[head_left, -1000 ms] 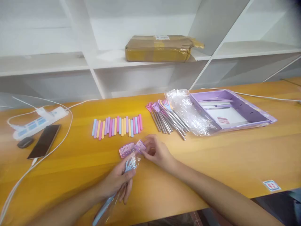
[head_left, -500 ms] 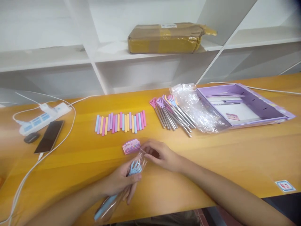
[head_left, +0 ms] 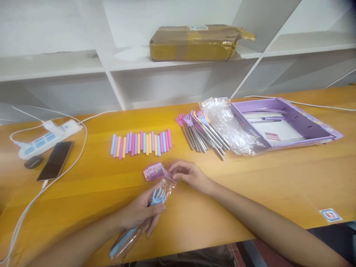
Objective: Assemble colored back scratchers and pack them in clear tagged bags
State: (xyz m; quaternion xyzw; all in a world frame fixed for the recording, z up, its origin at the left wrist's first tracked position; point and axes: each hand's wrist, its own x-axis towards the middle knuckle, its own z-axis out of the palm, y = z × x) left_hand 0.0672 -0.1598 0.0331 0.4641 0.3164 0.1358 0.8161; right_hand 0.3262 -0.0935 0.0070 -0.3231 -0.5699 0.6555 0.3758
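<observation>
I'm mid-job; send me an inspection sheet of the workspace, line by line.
Surface: wooden table, sticker near front edge.
Work items: blue scratcher in clear bag, cards, row of coloured sticks, pile of metal scratchers.
Clutter: phone, plastic wrap, purple box.
Hands: left hand grips blue scratcher; right hand at clear bag's far end, hold unclear.
Cables: white cables by power strip and phone; another behind purple box.
Surroundings: white shelf, taped carton on it.
</observation>
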